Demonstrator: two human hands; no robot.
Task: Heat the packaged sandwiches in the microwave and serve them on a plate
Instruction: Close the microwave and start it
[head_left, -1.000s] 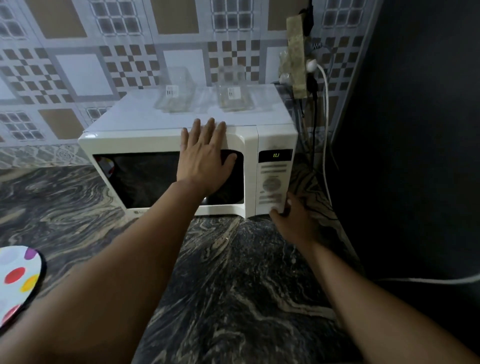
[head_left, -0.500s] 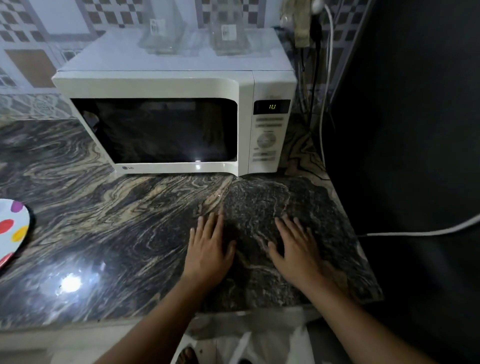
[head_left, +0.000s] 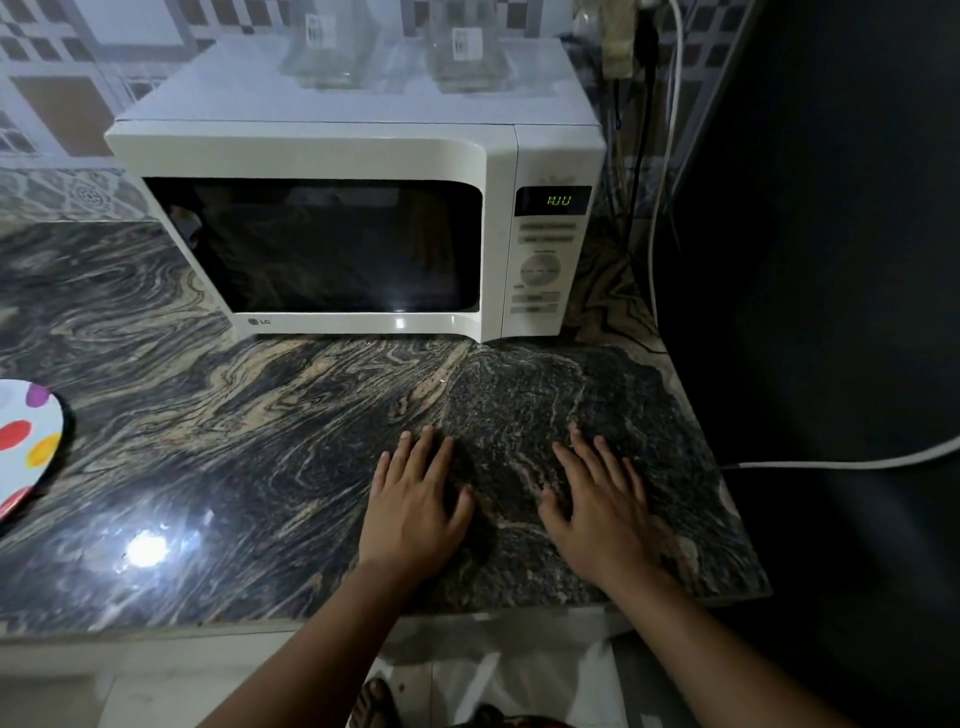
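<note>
White microwave (head_left: 332, 228) door closed on countertop, polka-dot plate (head_left: 26, 441) far left

Your two hands sit flat on the counter (head_left: 260, 467) near its front edge, left hand (head_left: 413, 512) and right hand (head_left: 602, 514) side by side with a gap between them. Straight ahead the microwave (head_left: 353, 239) blocks the back right corner, door closed, so there's a bare strip of counter between your fingertips and its front. Two clear containers (head_left: 332, 47) crowd its top. On the right a dark wall (head_left: 831, 260) hems you in, with a white cable (head_left: 841, 461) crossing at the counter's right edge. The spotted plate (head_left: 26, 447) hugs the left edge, well apart from your hands.
</note>
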